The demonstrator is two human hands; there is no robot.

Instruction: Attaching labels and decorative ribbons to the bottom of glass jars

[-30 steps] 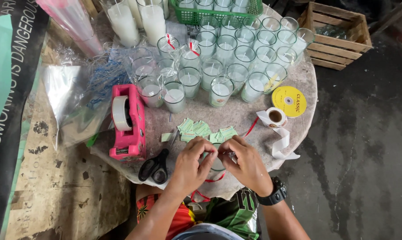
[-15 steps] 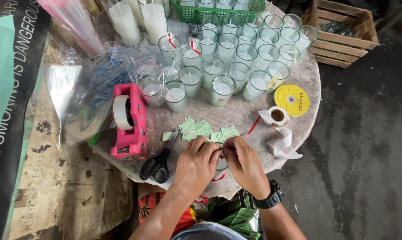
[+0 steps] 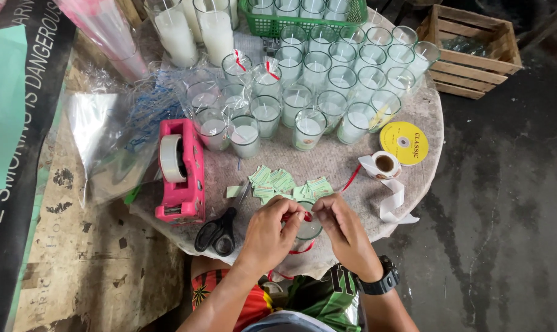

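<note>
A glass candle sits at the desk edge between both hands. The left hand and right hand each pinch a red ribbon above it.

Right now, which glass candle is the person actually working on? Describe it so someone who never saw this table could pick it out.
Start at the round table crowded with glass candles at its far side. Come to the near edge, past the pink tape dispenser and black scissors. The glass sits alone between the left hand and right hand, with red ribbon at its rim, apart from the rows.
</note>
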